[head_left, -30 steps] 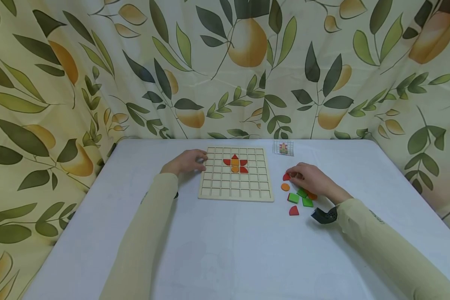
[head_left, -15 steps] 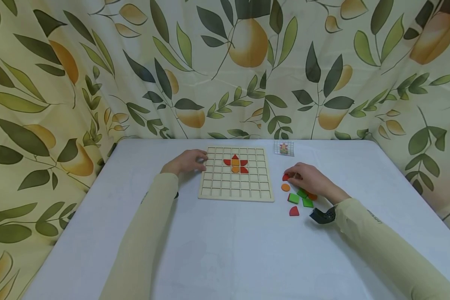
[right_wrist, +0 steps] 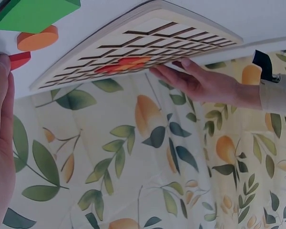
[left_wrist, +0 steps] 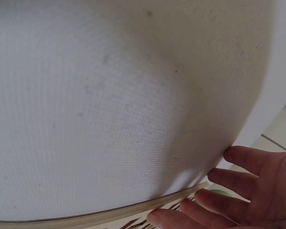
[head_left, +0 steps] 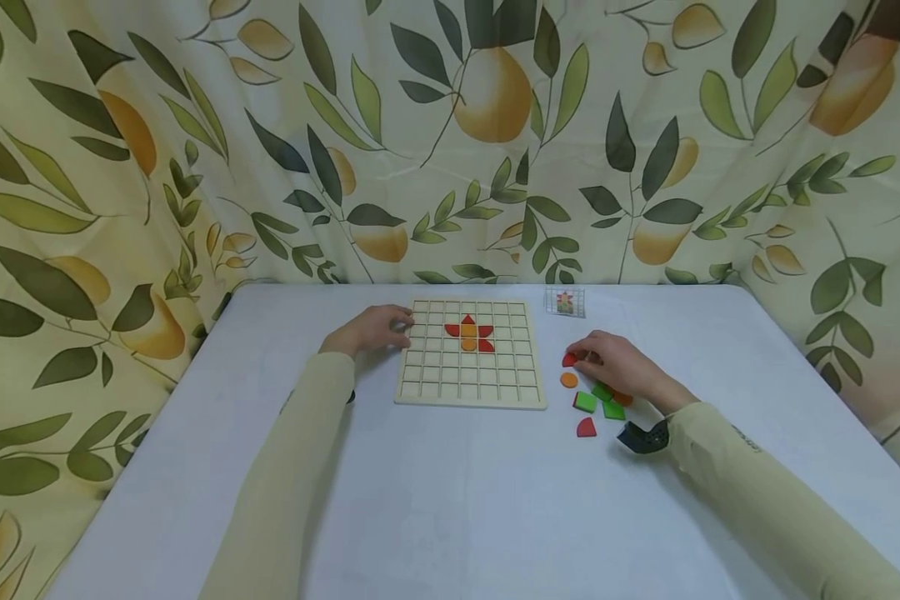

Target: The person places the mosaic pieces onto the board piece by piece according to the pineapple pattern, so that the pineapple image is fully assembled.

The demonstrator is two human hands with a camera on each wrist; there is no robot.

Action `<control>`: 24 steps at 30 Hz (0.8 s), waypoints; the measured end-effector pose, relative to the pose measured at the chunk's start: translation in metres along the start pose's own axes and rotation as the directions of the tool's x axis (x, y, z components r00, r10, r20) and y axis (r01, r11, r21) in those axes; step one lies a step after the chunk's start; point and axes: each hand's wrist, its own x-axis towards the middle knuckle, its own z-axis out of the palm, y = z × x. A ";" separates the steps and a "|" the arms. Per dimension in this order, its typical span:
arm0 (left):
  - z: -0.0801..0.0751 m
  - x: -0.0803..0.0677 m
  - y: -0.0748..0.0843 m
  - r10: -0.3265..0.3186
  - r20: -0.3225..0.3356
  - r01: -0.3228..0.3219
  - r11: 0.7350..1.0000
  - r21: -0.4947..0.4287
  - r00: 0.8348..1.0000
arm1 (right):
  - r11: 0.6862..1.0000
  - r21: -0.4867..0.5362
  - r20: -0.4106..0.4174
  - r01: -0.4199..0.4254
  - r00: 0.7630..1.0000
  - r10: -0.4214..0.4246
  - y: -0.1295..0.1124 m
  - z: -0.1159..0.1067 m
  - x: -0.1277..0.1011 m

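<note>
Pinching a small red piece (head_left: 569, 359) is what my right hand (head_left: 617, 365) is doing in the head view, fingertips curled round it just off the right edge of the wooden grid board (head_left: 470, 353). That piece is sitting on the counter (head_left: 450, 500) at the far end of a loose cluster: an orange disc (head_left: 568, 380) just nearer me, two green squares (head_left: 585, 402) beside the hand, another orange piece half hidden under the palm, and a red quarter-round piece (head_left: 586, 428) nearest me. My left hand (head_left: 371, 327) is lying with straight fingers on the board's far left corner, spread flat and holding nothing. On the board, toward its far edge, a small flower of red and orange pieces (head_left: 468, 333) is filling a few cells. A little pattern card (head_left: 566, 301) is standing near the counter's far edge, just right of the board.

From the left wrist, I am seeing mostly white counter cloth (left_wrist: 109, 105), with my left fingers (left_wrist: 229, 205) lying straight and slightly fanned on the board's pale edge (left_wrist: 133, 210).

From the right wrist, the view is coming upside down: the red piece (right_wrist: 19, 60) is touching the fingers of my right hand (right_wrist: 1, 143), with the orange disc (right_wrist: 37, 38) and a green square (right_wrist: 33, 14) just beyond. Farther off, the board (right_wrist: 133, 43) is showing its grid, and my left hand (right_wrist: 200, 83) is resting on its far corner.
</note>
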 end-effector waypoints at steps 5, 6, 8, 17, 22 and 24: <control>0.000 -0.001 0.000 0.016 0.000 -0.016 1.000 0.012 1.000 | 1.000 -0.004 -0.004 -0.003 1.000 0.003 0.001 0.002 0.000; 0.000 -0.001 0.000 0.014 -0.001 -0.014 1.000 0.011 1.000 | 1.000 -0.007 -0.006 -0.001 1.000 0.001 0.001 0.002 0.001; 0.001 -0.002 0.000 0.014 -0.007 -0.013 1.000 0.014 1.000 | 1.000 -0.012 -0.011 0.000 1.000 0.000 0.001 0.003 0.001; 0.002 0.001 -0.002 0.006 -0.010 -0.006 1.000 0.006 1.000 | 1.000 -0.022 -0.023 -0.002 1.000 0.001 0.000 0.003 0.001; 0.001 0.001 -0.001 0.009 -0.010 -0.009 1.000 0.003 1.000 | 1.000 -0.022 -0.022 0.014 1.000 -0.014 0.000 0.003 0.001; 0.001 0.000 -0.001 0.009 -0.010 -0.009 1.000 0.000 1.000 | 1.000 -0.023 -0.020 0.010 1.000 -0.011 0.000 0.003 0.001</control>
